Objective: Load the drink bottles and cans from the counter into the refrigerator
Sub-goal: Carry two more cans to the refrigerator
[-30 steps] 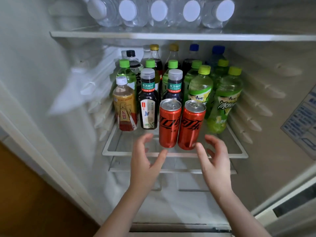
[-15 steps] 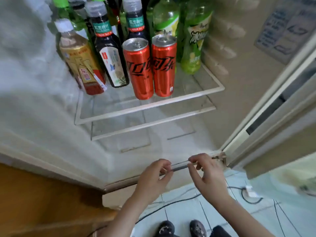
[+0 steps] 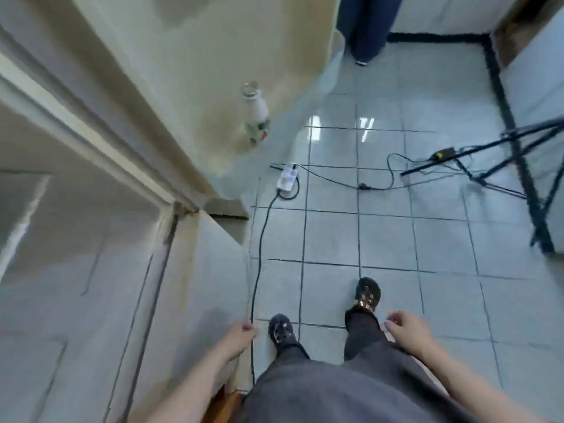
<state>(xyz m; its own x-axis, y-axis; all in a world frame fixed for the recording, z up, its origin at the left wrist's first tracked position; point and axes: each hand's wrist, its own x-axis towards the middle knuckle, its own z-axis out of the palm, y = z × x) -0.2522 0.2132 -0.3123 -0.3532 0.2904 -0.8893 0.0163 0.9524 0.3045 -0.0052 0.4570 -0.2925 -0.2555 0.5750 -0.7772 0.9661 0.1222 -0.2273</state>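
Observation:
I am looking down at the tiled floor, turned away from the shelves. A white bottle (image 3: 256, 117) with a clear cap and a green and red label stands near the corner of a beige counter (image 3: 195, 71). The refrigerator's pale frame (image 3: 91, 141) fills the left side; its drinks are out of view. My left hand (image 3: 241, 334) hangs low beside my leg with fingers loosely curled and holds nothing. My right hand (image 3: 406, 328) hangs on the other side, also loosely curled and holding nothing.
A white power strip (image 3: 287, 178) lies on the floor with a black cable (image 3: 259, 254) running toward my feet. Black tripod legs (image 3: 488, 157) stand at the right. Someone's dark trouser legs (image 3: 366, 25) are at the top. My dark shoes (image 3: 280, 331) are below.
The view has swung from the refrigerator shelf down and right to the floor. Both hands left the two red cans on the shelf and dropped to my sides.

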